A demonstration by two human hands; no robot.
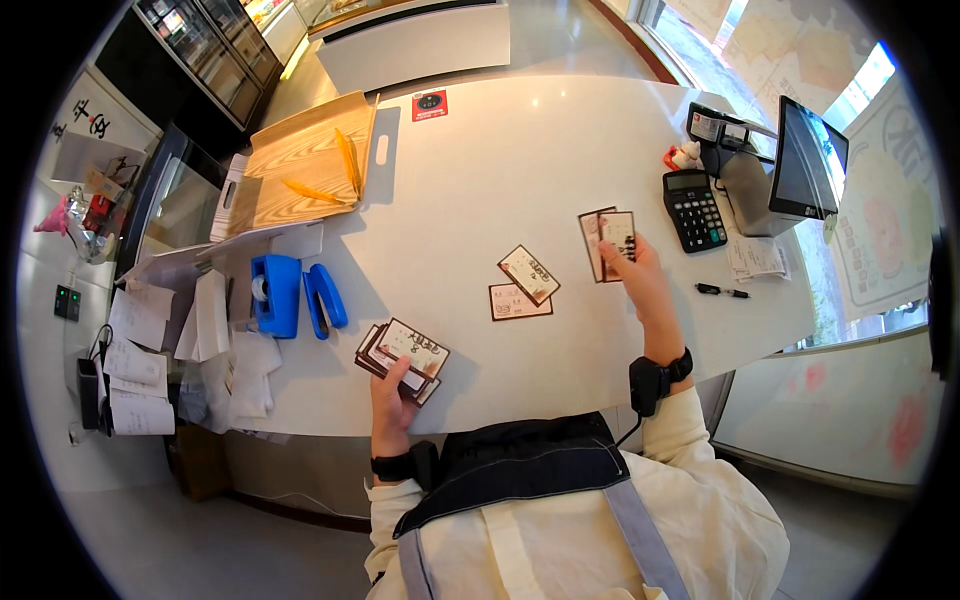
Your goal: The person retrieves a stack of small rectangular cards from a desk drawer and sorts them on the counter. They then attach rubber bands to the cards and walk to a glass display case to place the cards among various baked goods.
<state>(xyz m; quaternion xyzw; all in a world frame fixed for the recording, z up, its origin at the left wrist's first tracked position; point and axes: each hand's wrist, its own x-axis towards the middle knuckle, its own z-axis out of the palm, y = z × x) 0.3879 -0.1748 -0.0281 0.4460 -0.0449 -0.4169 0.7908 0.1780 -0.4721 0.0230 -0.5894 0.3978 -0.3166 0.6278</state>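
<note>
Fingers of left hand (391, 400) pinch fanned cards (418, 344), count unclear; right hand (645, 280) pinches one of two overlapping cards (618, 226); two more cards (529, 275) lie between.

A fanned stack of dark-bordered cards (416, 346) sits in the left hand (392, 400); the right hand (641, 275) holds a cream card (619, 228) over a pinkish card (590, 238), perhaps also gripped. Between, a slanted card (528, 273) overlaps a pink one (519, 305).

On my remote feed I log, left: wooden tray (280, 165) bearing yellow tongs (347, 160); blue tape dispenser (281, 297) just beside blue stapler (331, 300). Right: I note black calculator (695, 212), dark screen (808, 160), paper slips (757, 260), black pen (722, 291) near the slips.
</note>
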